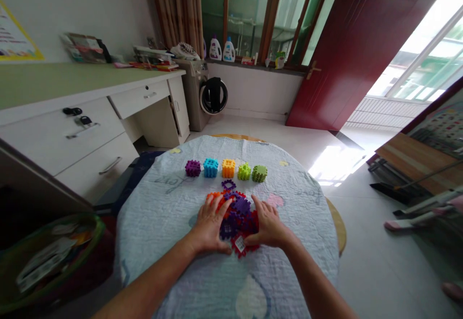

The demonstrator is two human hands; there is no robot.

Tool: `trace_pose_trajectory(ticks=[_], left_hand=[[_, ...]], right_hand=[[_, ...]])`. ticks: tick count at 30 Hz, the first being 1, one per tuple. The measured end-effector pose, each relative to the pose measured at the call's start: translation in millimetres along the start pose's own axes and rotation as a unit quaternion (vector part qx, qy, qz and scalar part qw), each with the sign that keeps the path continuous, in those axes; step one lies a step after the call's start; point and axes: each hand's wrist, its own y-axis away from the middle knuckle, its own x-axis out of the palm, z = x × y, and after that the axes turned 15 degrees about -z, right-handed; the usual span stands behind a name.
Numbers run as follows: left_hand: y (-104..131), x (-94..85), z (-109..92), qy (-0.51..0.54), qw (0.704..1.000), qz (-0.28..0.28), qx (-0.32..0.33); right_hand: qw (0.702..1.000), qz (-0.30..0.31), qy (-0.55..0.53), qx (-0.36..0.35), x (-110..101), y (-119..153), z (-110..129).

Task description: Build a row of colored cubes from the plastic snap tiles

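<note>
Between my hands lies a loose pile of flat, notched interlocking plastic tiles, with purple tiles (241, 205), orange tiles (214, 195) and red tiles (239, 245). My left hand (210, 222) rests along the pile's left side, fingers spread over the orange tiles. At the right side my right hand (267, 222) curves round the red and purple tiles, thumb apart from the fingers. Beyond the pile is a single purple tile (228, 185). Behind it stands a row of assembled cubes: a dark purple cube (193, 168), a blue cube (211, 167), an orange-yellow cube (228, 168), a lime cube (244, 171) and an olive-green cube (259, 173).
A pale blue cloth (155, 218) covers the round table. To the left are a white desk (90, 116) and a filled basket (94, 227). A washing machine (195, 92) with its door open stands at the back, near a red door (343, 54).
</note>
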Motion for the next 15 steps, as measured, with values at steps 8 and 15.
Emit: trace_pose_trajectory(ticks=[8, 15], left_hand=[[-25.2, -7.5, -27.8, 0.073, 0.996, -0.048, 0.008], [-34.1, -38.5, -23.7, 0.216, 0.955, -0.175, -0.105]], right_hand=[[0.994, 0.000, -0.095, -0.047, 22.1, -15.0, 21.2], [0.962, -0.011, -0.258, -0.094, 8.3, -41.5, 33.2]])
